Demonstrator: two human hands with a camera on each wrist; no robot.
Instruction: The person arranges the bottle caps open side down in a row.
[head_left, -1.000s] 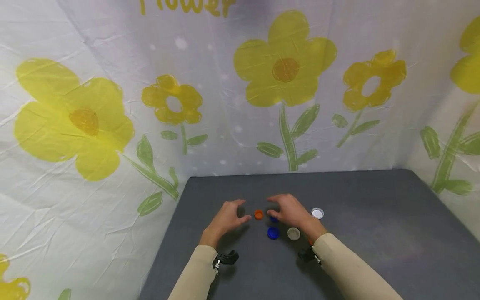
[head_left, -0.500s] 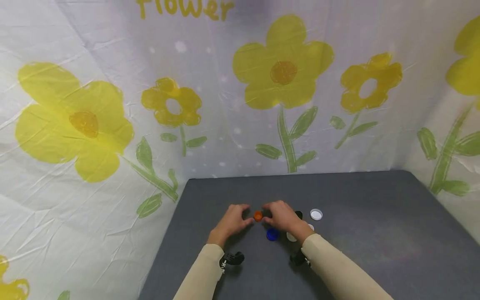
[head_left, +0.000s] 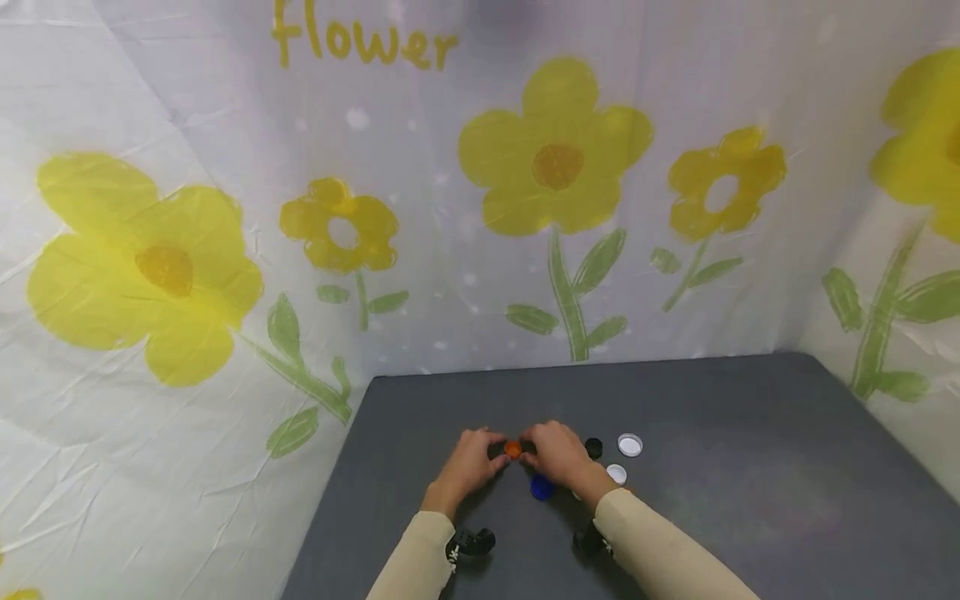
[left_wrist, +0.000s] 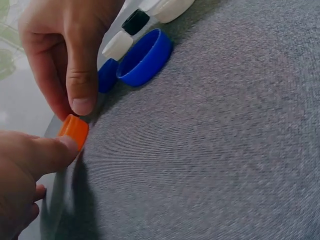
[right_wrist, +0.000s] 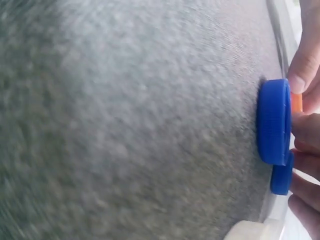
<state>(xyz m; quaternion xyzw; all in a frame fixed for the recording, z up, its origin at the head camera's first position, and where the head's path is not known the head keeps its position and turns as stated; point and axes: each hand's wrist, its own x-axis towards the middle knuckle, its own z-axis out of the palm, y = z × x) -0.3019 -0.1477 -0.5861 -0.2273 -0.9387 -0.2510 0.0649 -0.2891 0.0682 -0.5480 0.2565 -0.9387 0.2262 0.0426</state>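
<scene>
The small orange bottle cap (head_left: 513, 449) lies on the grey table between my two hands. My left hand (head_left: 468, 463) has its thumb (left_wrist: 56, 152) against the cap's near side in the left wrist view; its index fingertip is hidden behind the cap. From the other side my right hand (head_left: 557, 455) reaches in, thumb and index fingertips close to the cap's rim. Whether both of those tips touch it is hard to see. A large blue cap (left_wrist: 146, 57) lies beside my right hand, with a smaller blue cap (left_wrist: 107, 76) next to it.
Right of my right hand lie a black cap (head_left: 593, 448), a white cap (head_left: 616, 474) and a wider white lid (head_left: 630, 445). A cream cap (right_wrist: 250, 231) is partly under the right wrist in the head view. A flower-print cloth (head_left: 442, 292) stands behind the table (head_left: 712, 467).
Both hands have moved inward and closed in on the orange cap. The black and white caps, hidden earlier under the right hand, now show. The head view has tilted up a little.
</scene>
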